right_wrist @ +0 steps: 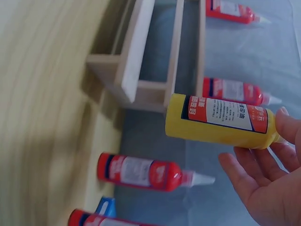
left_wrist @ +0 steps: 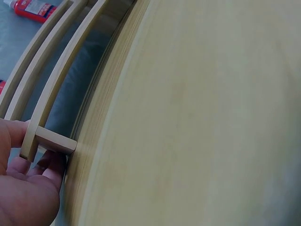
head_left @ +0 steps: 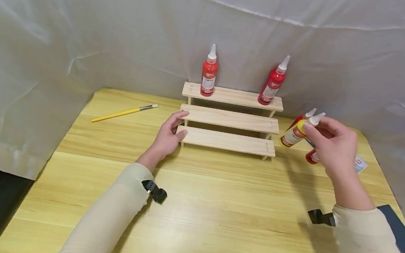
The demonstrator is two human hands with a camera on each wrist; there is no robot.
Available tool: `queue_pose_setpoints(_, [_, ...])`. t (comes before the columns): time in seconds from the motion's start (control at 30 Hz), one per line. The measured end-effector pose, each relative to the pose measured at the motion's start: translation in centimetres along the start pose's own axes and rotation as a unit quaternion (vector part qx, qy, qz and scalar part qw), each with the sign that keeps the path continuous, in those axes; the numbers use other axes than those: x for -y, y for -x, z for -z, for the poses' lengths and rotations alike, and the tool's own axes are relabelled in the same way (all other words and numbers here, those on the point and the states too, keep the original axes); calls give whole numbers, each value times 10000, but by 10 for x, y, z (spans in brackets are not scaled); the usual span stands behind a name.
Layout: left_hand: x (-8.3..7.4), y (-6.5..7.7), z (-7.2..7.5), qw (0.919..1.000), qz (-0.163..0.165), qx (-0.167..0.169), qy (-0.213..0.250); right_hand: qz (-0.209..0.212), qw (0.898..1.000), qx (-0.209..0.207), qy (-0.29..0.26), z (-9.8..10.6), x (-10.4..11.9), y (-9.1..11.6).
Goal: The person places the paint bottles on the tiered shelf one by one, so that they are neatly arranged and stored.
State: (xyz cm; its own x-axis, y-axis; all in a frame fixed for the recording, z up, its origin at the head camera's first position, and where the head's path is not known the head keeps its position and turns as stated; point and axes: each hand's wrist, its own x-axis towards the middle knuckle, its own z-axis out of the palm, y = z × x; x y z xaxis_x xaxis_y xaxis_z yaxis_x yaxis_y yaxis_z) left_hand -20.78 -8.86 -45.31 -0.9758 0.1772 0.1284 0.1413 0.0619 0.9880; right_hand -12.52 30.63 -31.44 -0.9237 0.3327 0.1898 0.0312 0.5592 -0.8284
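Observation:
A three-step wooden display stand (head_left: 226, 141) stands at the back of the table, and my left hand (head_left: 167, 137) grips its left end. In the left wrist view, the fingers (left_wrist: 51, 169) curl under the end of the lowest board (left_wrist: 56, 89). Off to the right, my right hand (head_left: 336, 145) pinches a yellow squeeze bottle (head_left: 293, 135) near its white nozzle. The bottle is tilted and raised beside the stand. On the top step, one red squeeze bottle (head_left: 208, 78) stands to the left and another red bottle (head_left: 272, 86) to the right.
Behind the right hand stand two more red bottles, a farther one (right_wrist: 141, 173) and a nearer one (right_wrist: 101, 220). A flat packet (head_left: 360, 164) lies beside them. A yellow-handled paintbrush (head_left: 123, 113) lies left of the stand. Pale cloth (head_left: 141, 35) hangs behind the table.

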Motion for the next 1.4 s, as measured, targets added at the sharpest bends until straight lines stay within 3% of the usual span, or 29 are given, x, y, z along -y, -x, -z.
queue_pose_setpoints(0.43, [-1, -1, 1, 9999, 37, 37, 89, 642, 9957, 348, -567, -29, 38, -8])
queue_pose_setpoints(0.57, [-14, 4, 0, 9999, 78, 58, 92, 663, 9944, 486, -665, -37, 48, -12])
queue_pose_setpoints(0.7, [-12, 4, 0, 9999, -2, 37, 118, 659, 9916, 651, -899, -45, 57, -16])
queue_pose_setpoints(0.77, [-1, 0, 1, 9999, -35, 21, 127, 685, 9898, 732, -1016, -49, 62, -18])
queue_pose_setpoints(1.1, [1, -1, 0, 9999, -36, -17, 94, 749, 9806, 1131, -1413, -75, 80, -27])
queue_pose_setpoints(1.4, [-3, -1, -1, 9999, 27, -6, 127, 790, 9762, 1471, -1387, -97, 91, -34])
